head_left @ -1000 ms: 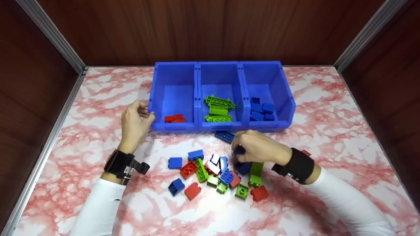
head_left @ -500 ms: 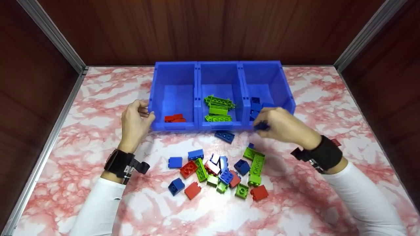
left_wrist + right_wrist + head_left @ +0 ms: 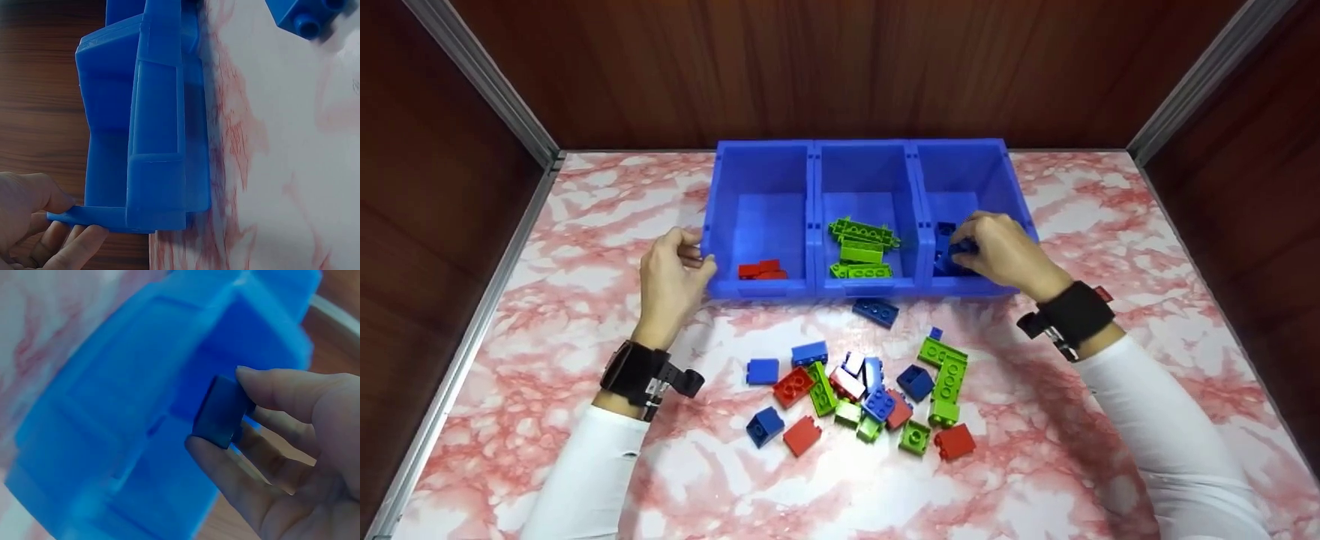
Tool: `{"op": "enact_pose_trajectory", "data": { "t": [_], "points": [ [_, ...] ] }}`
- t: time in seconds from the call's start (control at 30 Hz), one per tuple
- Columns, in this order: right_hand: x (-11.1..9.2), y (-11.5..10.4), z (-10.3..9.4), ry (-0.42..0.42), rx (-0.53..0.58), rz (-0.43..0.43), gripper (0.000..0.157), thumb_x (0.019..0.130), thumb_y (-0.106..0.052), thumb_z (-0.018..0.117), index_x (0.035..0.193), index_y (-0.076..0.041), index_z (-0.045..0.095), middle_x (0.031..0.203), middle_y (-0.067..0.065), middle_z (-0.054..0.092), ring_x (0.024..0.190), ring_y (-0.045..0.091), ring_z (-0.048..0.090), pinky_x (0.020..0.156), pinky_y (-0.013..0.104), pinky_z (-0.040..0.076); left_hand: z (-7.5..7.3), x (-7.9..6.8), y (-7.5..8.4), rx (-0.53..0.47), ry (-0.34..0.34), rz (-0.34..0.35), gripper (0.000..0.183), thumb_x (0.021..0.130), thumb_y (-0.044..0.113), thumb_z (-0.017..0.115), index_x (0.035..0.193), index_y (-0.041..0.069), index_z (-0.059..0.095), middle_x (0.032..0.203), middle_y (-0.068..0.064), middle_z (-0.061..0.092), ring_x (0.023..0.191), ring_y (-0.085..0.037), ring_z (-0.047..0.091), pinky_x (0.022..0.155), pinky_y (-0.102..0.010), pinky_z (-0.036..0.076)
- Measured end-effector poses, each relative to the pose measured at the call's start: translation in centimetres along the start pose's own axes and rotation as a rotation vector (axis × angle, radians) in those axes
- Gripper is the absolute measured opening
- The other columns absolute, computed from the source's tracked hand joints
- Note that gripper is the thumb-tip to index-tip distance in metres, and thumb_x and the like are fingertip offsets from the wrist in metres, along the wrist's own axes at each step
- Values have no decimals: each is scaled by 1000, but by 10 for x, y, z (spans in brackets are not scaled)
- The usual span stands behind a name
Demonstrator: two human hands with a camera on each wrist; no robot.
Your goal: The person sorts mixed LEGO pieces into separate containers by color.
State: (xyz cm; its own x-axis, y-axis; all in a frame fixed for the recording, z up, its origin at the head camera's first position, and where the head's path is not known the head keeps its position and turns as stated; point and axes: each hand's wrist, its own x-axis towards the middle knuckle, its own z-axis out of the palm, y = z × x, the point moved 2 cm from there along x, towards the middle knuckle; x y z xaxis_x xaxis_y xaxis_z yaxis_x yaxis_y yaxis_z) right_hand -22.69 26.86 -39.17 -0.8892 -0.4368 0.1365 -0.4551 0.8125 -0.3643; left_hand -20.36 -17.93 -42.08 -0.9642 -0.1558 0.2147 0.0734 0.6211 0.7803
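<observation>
The right hand point(image 3: 1003, 253) pinches a blue block point(image 3: 221, 410) between thumb and fingers — it is over the right box point(image 3: 960, 169), near other blocks point(image 3: 946, 231). The left hand point(image 3: 670, 285) pinches the left box point(image 3: 769, 221) by its side.

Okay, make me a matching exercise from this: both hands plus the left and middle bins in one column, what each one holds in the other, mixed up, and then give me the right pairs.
Column one
1. left hand
2. right hand
3. left bin
4. middle bin

Column two
A. contains green bricks
B. pinches a blue brick
C. contains red bricks
D. grips the left bin's side

Right pairs: 1-D, 2-B, 3-C, 4-A
</observation>
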Motion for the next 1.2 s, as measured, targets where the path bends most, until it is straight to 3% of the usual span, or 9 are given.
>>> {"op": "enact_pose_trajectory", "data": {
  "t": [0.27,0.5,0.73,0.9,1.07,1.2],
  "points": [
    [10,15,17,-24,15,85,26,87,-1,79,112,6,76,116,29,74,108,46,70,93,61,60,-1,-1,1,12,17,14,27,90,1,71,116,-7,66,110,-22,72,98,-33,71,89,-38,60],
    [9,16,17,-7,-2,69,30,85,-7,84,111,4,76,112,26,74,106,44,70,92,61,60,0,-1,1,7,17,19,27,90,-1,70,116,-8,66,110,-23,71,99,-35,70,91,-43,61],
    [-12,5,4,19,-61,63,33,89,-20,84,115,-2,77,113,20,73,96,37,71,79,57,61,1,0,2,2,9,10,27,91,-2,70,117,-8,65,111,-23,71,100,-35,70,93,-44,62],
    [-33,-12,-3,26,-53,6,29,90,-23,84,111,-4,78,103,16,78,89,32,76,72,51,64,1,-1,1,4,17,15,28,90,-1,70,116,-8,65,112,-23,71,100,-35,70,93,-43,61],
    [-47,-29,4,-35,0,-43,21,88,-19,85,104,-6,80,91,11,80,72,18,73,63,36,64,1,0,0,6,24,20,28,90,0,70,116,-8,66,111,-24,72,99,-36,70,92,-43,61],
    [-52,-36,19,-95,9,-54,18,87,-19,85,101,-8,81,91,7,80,74,16,73,63,31,64,2,0,-1,14,25,14,28,90,0,71,116,-8,66,108,-24,73,97,-35,71,91,-43,61]
  ]
}}
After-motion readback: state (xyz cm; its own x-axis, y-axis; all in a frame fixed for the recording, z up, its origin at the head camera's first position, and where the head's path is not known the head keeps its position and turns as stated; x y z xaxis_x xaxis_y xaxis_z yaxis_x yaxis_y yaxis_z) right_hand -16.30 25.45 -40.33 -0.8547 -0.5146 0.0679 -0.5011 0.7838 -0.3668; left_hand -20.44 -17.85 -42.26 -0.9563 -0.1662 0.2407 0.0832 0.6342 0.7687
